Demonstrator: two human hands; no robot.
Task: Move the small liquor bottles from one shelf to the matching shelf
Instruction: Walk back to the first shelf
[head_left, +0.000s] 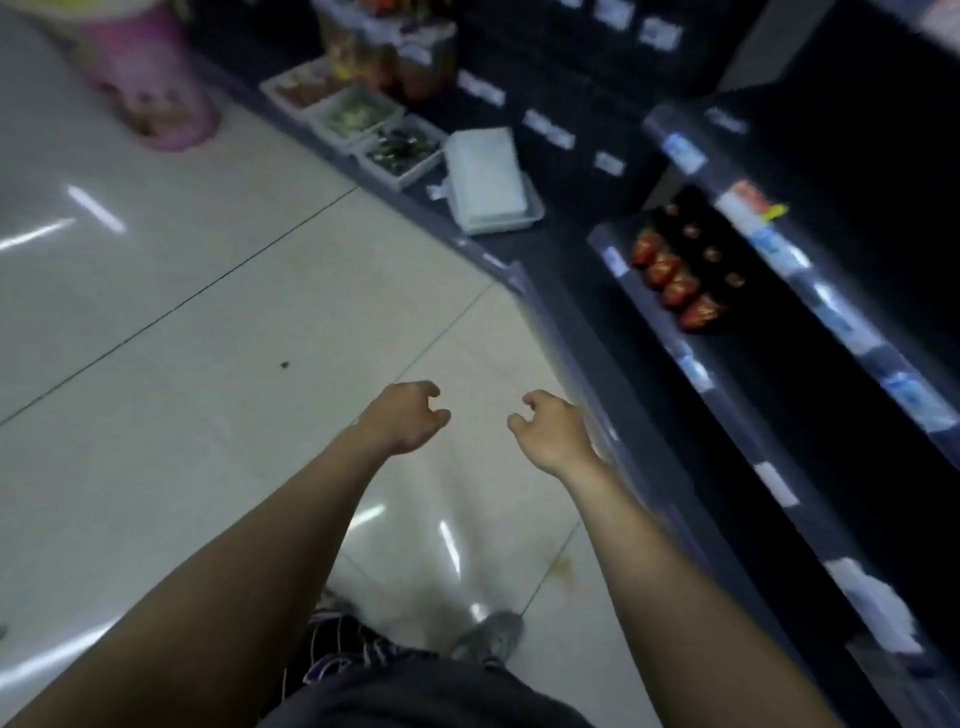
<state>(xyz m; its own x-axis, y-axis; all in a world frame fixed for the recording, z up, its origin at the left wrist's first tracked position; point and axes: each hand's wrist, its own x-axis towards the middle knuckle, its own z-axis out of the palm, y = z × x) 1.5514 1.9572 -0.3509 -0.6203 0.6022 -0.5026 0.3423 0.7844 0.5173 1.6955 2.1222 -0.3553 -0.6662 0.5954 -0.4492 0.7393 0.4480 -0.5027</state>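
Several small liquor bottles (680, 273) with red labels and dark caps stand in rows on a dark lower shelf (670, 358) at the right. My left hand (408, 418) and my right hand (550, 431) hang over the tiled floor, well below and left of the bottles. Both hold nothing, fingers loosely curled and apart. My right hand is close to the shelf unit's front edge. The picture is blurred.
A higher shelf rail with price tags (810, 291) runs above the bottles. Small trays of goods (400, 150) and a white lidded box (485, 182) sit on a low ledge further back. A pink bucket (156, 78) stands on the floor at the far left.
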